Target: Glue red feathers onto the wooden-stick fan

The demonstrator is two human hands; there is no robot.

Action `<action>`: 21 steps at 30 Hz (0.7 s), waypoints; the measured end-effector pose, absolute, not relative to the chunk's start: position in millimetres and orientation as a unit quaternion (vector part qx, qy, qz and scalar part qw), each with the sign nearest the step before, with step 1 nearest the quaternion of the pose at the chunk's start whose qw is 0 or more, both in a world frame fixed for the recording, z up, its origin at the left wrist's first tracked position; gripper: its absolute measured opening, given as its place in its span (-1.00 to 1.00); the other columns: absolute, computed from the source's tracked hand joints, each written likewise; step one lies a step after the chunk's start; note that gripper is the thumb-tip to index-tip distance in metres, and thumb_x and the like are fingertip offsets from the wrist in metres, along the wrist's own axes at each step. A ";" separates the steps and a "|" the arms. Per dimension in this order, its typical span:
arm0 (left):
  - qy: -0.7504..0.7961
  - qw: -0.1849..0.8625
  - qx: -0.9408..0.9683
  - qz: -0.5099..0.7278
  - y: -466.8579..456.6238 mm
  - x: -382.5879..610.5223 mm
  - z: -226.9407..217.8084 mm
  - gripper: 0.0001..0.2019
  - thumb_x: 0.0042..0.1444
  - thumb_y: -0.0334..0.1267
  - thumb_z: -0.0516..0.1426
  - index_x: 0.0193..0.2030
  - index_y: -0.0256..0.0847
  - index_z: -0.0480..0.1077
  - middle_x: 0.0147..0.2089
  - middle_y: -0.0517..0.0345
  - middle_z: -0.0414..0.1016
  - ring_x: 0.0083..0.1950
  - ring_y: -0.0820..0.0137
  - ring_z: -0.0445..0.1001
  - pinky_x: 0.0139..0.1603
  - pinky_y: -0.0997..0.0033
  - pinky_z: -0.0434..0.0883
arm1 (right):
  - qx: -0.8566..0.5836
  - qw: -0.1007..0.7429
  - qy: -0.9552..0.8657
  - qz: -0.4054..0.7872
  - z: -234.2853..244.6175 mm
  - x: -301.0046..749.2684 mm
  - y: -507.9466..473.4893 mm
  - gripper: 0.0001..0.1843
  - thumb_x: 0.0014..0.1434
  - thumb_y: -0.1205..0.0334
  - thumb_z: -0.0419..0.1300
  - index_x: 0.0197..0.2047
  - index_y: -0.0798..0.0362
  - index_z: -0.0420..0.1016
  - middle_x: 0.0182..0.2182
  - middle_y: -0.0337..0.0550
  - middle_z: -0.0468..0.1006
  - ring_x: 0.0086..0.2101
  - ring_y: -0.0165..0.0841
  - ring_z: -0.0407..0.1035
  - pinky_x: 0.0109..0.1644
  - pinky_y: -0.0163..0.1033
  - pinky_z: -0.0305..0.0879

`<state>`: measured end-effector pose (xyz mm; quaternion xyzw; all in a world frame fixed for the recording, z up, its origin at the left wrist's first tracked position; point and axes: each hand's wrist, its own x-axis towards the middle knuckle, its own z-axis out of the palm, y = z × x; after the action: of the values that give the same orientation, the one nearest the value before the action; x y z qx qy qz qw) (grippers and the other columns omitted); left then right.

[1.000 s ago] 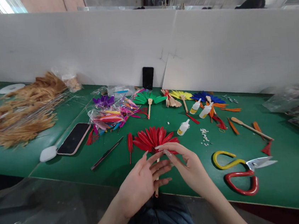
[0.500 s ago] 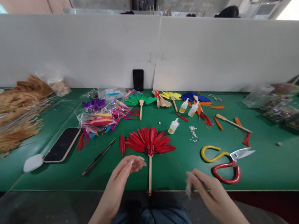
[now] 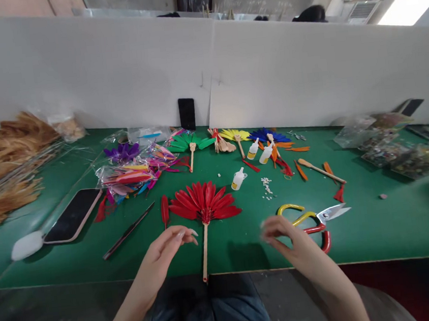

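Hands first, two of them, over the near edge of the green table point(image 3: 379, 235). Left hand point(image 3: 163, 252) hovers just left of the red fan point(image 3: 203, 208); right hand point(image 3: 290, 242) hangs just right of it, partly covering the scissors point(image 3: 322, 218).

Count from the head view: four feather fans on sticks, the red one in front, then a green fan point(image 3: 190, 143), a yellow fan point(image 3: 235, 137) and a blue fan point(image 3: 268, 137) in a row near the white partition point(image 3: 113, 74). Three glue bottles: one bottle point(image 3: 238, 178) just behind the red fan, two more at point(image 3: 252, 149) and point(image 3: 266, 153). One loose red feather point(image 3: 164, 210) beside the fan's left edge. Two phones: one phone point(image 3: 73, 221) lying flat at left, a second phone point(image 3: 187, 113) propped against the partition. One dark rod point(image 3: 128, 231), one cluster of white beads point(image 3: 266, 186), and a tan feather heap point(image 3: 4, 172) far left.

Against half a second ago, the right hand has come up over the table to the scissors' handles, where before it sat lower off the edge. A second ago both hands were on the fan; now it lies alone, stick pointing at the person.

Grips: left fingers curl loosely, thumb close to fingertips, holding nothing. Right fingers look drawn together at the tips, but it's blurred; whether they pinch anything cannot be told.
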<state>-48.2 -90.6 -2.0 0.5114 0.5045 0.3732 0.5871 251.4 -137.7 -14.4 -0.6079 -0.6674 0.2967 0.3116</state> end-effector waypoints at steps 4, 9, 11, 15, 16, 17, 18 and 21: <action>0.522 0.590 0.510 0.346 -92.2 -47.8 -10.0 -0.80 0.13 -0.11 0.15 -0.27 -0.16 0.52 -0.23 0.09 0.56 -0.13 0.27 0.47 -0.04 0.41 0.33 | -0.648 0.326 -0.662 0.189 -23.3 252.6 -73.2 -0.59 0.18 -0.09 0.11 -0.05 0.02 0.35 -0.20 -0.03 0.55 -0.22 -0.20 0.48 -0.17 -0.03 0.43; 0.520 0.605 0.507 0.325 -95.1 -45.4 -15.7 -0.78 0.14 -0.09 0.13 -0.26 -0.16 0.51 -0.28 0.09 0.55 -0.15 0.27 0.47 -0.07 0.40 0.36 | -0.655 0.352 -0.639 0.200 -51.9 252.3 -15.2 -0.39 0.11 -0.13 0.16 0.11 0.09 0.29 -0.01 0.14 0.48 0.00 -0.10 0.39 0.01 0.04 0.33; 0.515 0.607 0.510 0.326 -95.2 -43.9 -13.1 -0.78 0.15 -0.09 0.12 -0.27 -0.17 0.51 -0.29 0.09 0.53 -0.15 0.28 0.47 -0.05 0.40 0.36 | -0.653 0.363 -0.629 0.215 -61.8 245.8 0.0 -0.37 0.09 -0.11 0.18 0.11 0.12 0.27 0.01 0.17 0.46 0.03 -0.10 0.36 0.04 0.03 0.30; 0.512 0.607 0.507 0.335 -94.5 -42.6 -5.9 -0.79 0.15 -0.10 0.12 -0.27 -0.16 0.50 -0.30 0.11 0.52 -0.18 0.31 0.46 -0.06 0.42 0.36 | -0.643 0.387 -0.613 0.246 -72.8 233.8 15.7 -0.55 0.14 -0.03 0.11 -0.04 0.14 0.34 -0.10 0.13 0.53 -0.08 -0.13 0.43 0.00 0.02 0.31; 0.514 0.607 0.504 0.338 -94.5 -43.0 -4.9 -0.79 0.15 -0.10 0.13 -0.27 -0.16 0.50 -0.30 0.11 0.52 -0.19 0.31 0.46 -0.07 0.42 0.36 | -0.639 0.397 -0.608 0.255 -73.0 232.9 16.5 -0.59 0.16 -0.02 0.08 -0.08 0.13 0.35 -0.13 0.12 0.53 -0.10 -0.14 0.44 -0.01 0.01 0.31; 0.515 0.606 0.501 0.341 -94.4 -43.9 -4.4 -0.80 0.14 -0.10 0.13 -0.28 -0.16 0.50 -0.29 0.11 0.52 -0.20 0.31 0.46 -0.08 0.42 0.37 | -0.633 0.410 -0.602 0.261 -71.6 232.8 16.0 -0.62 0.17 -0.01 0.07 -0.10 0.12 0.35 -0.13 0.10 0.54 -0.12 -0.15 0.44 -0.01 0.00 0.32; 0.517 0.605 0.498 0.344 -94.4 -45.2 -4.2 -0.80 0.14 -0.10 0.13 -0.28 -0.16 0.50 -0.29 0.11 0.52 -0.20 0.31 0.45 -0.09 0.41 0.37 | -0.627 0.425 -0.597 0.264 -68.7 233.3 14.2 -0.63 0.17 -0.01 0.08 -0.11 0.11 0.35 -0.14 0.09 0.54 -0.12 -0.16 0.44 -0.01 0.00 0.31; 0.520 0.597 0.499 0.352 -94.5 -49.0 -5.1 -0.79 0.13 -0.10 0.14 -0.29 -0.17 0.51 -0.31 0.10 0.52 -0.22 0.31 0.46 -0.11 0.41 0.37 | -0.599 0.476 -0.577 0.285 -49.6 232.8 0.1 -0.65 0.15 0.00 0.13 -0.12 0.09 0.36 -0.14 0.05 0.55 -0.13 -0.19 0.45 0.01 -0.03 0.32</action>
<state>-49.0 -94.5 -5.1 0.4990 0.5204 0.3520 0.5969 232.8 0.1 -49.6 -0.5988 -0.5771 0.2853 0.4765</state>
